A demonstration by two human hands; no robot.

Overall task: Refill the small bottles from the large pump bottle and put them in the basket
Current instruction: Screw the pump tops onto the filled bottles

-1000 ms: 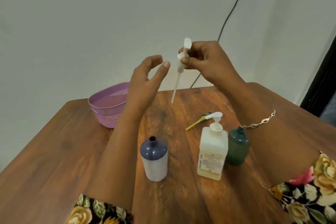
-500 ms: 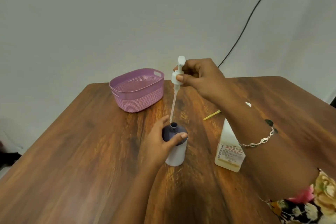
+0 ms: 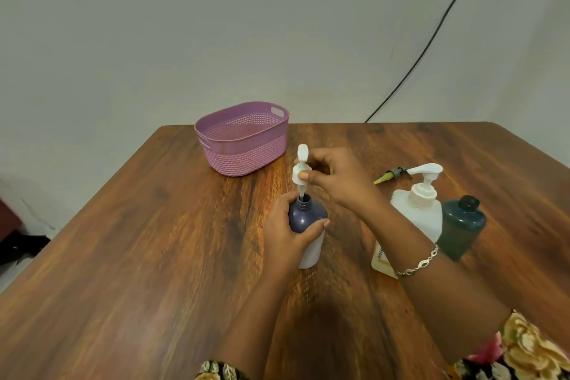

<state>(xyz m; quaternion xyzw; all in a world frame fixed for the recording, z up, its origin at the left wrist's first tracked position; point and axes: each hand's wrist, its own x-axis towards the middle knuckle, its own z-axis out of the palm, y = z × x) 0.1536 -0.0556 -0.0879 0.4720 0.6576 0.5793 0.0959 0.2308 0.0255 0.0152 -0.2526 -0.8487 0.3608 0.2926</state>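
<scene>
**At table centre: pump head going into small purple bottle**

Mid-table stands the small bottle (image 3: 307, 225), dark purple top w/ pale lower half, upright on the wooden table (image 3: 138, 256), neck open. Left hand (image 3: 285, 233) wraps its side from the left, thumb across the front, fingers closed round the body. Right hand (image 3: 334, 176) pinches a white pump head (image 3: 300, 168) by its collar btwn thumb & forefinger, straight above the neck; the dip tube's lower end sits in the opening, collar not yet down on the threads. Nozzle points up & away.

Just right of that, behind the right forearm, is the large pump bottle (image 3: 421, 213), white, pump fitted, label partly hidden. Touching or nearly touching its right side: a dark green bottle (image 3: 461, 225) w/ dark cap on. Beyond these, near the right hand, lies a small yellow-tipped item (image 3: 388, 176), too small to tell what.

Purple basket (image 3: 243, 139) sits at the far edge, well apart from the bottles. Bracelet (image 3: 418, 264) on right wrist; floral sleeves at both forearms. Black cable (image 3: 431, 37) runs down the wall behind.
</scene>
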